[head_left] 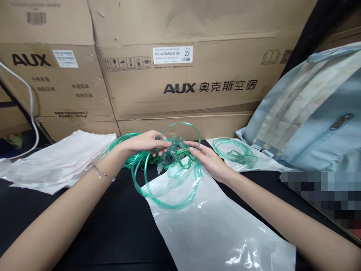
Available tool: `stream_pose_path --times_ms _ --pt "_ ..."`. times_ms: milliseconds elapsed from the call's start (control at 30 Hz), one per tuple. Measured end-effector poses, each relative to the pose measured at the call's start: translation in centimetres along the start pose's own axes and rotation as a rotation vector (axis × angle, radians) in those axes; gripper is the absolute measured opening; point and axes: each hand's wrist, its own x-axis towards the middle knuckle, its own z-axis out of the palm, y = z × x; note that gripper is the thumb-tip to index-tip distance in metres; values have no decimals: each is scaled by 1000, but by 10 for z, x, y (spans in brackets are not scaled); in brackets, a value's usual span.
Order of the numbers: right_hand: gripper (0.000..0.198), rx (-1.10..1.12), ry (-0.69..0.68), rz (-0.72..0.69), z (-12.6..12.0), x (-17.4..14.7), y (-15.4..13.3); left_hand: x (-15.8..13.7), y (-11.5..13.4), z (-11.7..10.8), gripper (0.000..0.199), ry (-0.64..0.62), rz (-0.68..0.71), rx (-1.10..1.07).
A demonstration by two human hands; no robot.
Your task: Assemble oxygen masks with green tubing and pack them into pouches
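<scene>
A loosely coiled length of clear green tubing hangs between my hands. My left hand pinches the coil at its upper left, thumb and fingers closed. On the other side, my right hand grips the coil by a green strap, its thumb on top. Below them lies a white-backed clear plastic bag, its top end by my right hand; the lower loops overlap it, but whether they are inside I cannot tell. Behind my hands is a pile of more green tubing with clear plastic pieces, partly hidden.
A stack of flat white bags lies at left. At right, another bag has coiled green tubing on or in it. Large cardboard boxes stand behind the black table. A light blue backpack leans at right.
</scene>
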Motion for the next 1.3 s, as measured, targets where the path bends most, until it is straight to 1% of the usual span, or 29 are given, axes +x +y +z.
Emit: stream_pose_path --times_ms 100,200,267,333,400,467,500,567,633,733,800,867,967,1033,1067,1133,1167,1233,1300 --pt "27 -51 14 18 -3 2 2 -1 -1 -2 20 40 -48 -179" --pt "23 -14 33 47 -9 4 3 -10 -6 -2 34 149 -52 -408" --pt "23 35 51 47 -12 5 3 -19 -9 -1 39 226 -36 -512" --pt "26 78 71 53 -14 6 3 -30 -12 2 44 321 -32 -506" --pt "26 111 74 85 -14 5 1 -38 -12 6 48 424 -22 -428" --pt "23 146 44 136 -13 4 -3 -43 -11 10 50 491 1 -388" --pt "22 168 13 160 -12 4 -5 -43 -11 12 49 508 13 -401" --pt "22 217 -64 194 -10 2 -9 -42 -11 14 48 513 34 -460" --pt "24 245 -118 200 -8 2 -10 -40 -12 16 45 490 49 -500" --pt "23 222 -108 181 -8 2 -7 -39 -13 17 37 447 71 -482" --pt "18 212 -89 151 -9 3 -5 -39 -13 16 35 426 75 -451" --pt "19 228 -59 108 -11 4 -4 -41 -14 15 39 451 92 -479" --pt "20 252 53 10 -16 6 -9 -42 -19 19 52 579 210 -682" --pt "23 242 153 -68 -19 7 -14 -42 -23 27 61 610 295 -824" --pt "24 229 203 -107 -21 8 -17 -41 -25 32 64 573 293 -869" --pt "26 203 274 -157 -21 8 -21 -40 -26 43 66 438 201 -893" --pt "27 193 290 -163 -20 8 -22 -39 -25 49 64 403 160 -875" --pt "27 181 278 -139 -17 7 -22 -38 -22 56 56 408 74 -834" --pt "26 156 199 -80 -14 5 -20 -37 -17 59 49 462 26 -826"
